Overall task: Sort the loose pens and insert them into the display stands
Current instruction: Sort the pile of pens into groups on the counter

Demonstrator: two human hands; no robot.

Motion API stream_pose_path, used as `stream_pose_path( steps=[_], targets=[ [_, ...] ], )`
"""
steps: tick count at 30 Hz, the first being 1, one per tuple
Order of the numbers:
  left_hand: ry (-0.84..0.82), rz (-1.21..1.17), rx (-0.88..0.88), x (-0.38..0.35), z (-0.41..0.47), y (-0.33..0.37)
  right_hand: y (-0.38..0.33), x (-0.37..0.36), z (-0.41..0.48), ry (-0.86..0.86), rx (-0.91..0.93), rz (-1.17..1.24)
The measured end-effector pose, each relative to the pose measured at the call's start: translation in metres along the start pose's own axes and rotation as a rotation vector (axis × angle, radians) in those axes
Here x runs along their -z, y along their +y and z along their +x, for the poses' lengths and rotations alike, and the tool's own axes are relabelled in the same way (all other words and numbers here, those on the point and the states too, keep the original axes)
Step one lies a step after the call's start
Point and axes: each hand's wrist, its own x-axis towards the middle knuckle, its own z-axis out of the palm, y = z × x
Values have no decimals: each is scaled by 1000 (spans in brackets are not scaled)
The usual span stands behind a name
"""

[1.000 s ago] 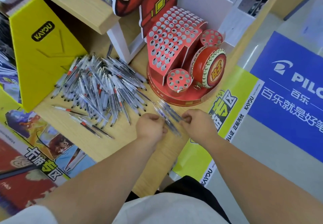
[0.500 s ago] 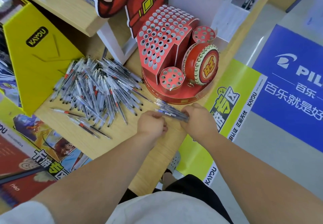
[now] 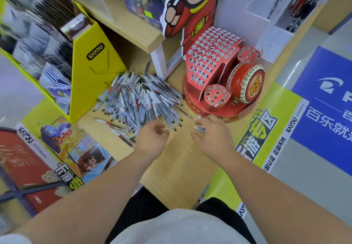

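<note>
pens (image 3: pixel 141 99): we logged one heap, lying flat on the wooden table (image 3: pixel 181 167) between the yellow box (image 3: pixel 95 80) and the red stand (image 3: pixel 211 62); the heap's right edge lay just beside the stand's base.
pens, long axis: most ran from far-left to near-right, fanned and crossing one another; where we could make them out, the dark tips pointed toward the near edge of the table.
strays (image 3: pixel 114 124): a few pens lay just off the heap's near-left edge, with axes running left to right and the right ends nearer to us.
left hand (image 3: pixel 152 139): we found it at the heap's near edge, palm down, fingers loosely curled and holding nothing.
right hand (image 3: pixel 213 135): it was just in front of the stand's base, fingers spread; a blurred pale streak sat at the fingertips (image 3: pixel 198 128). We could not tell whether it was gripped, nor which way it pointed.
stand, detail: a stepped red panel of round holes tilted toward us, with two small round holed tops and a drum (image 3: pixel 247 85) on its right side.
cutout (image 3: pixel 190 5): a cartoon figure stood upright behind the stand.
</note>
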Motion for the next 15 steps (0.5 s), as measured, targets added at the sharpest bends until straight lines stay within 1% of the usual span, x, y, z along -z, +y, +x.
stream_pose_path(
  steps=[3, 6, 8, 10, 12, 15],
  targets=[
    [96, 41, -48, 38, 16, -11, -39, -9, 13, -31, 17, 90],
    [180, 57, -52, 76, 39, -25, -77, -21, 35, -60, 37, 79],
    [220, 51, -30, 98, 53, -34, -100, -28, 51, -73, 11, 60],
    [213, 10, 24, 114, 66, -47, -121, -34, 67, -97, -15, 38],
    [167, -28, 79, 123, 77, -56, -140, -41, 82, -104, -19, 23],
    [108, -54, 84, 130, 90, -64, -162, -50, 103, -106, -61, 35]
  ],
)
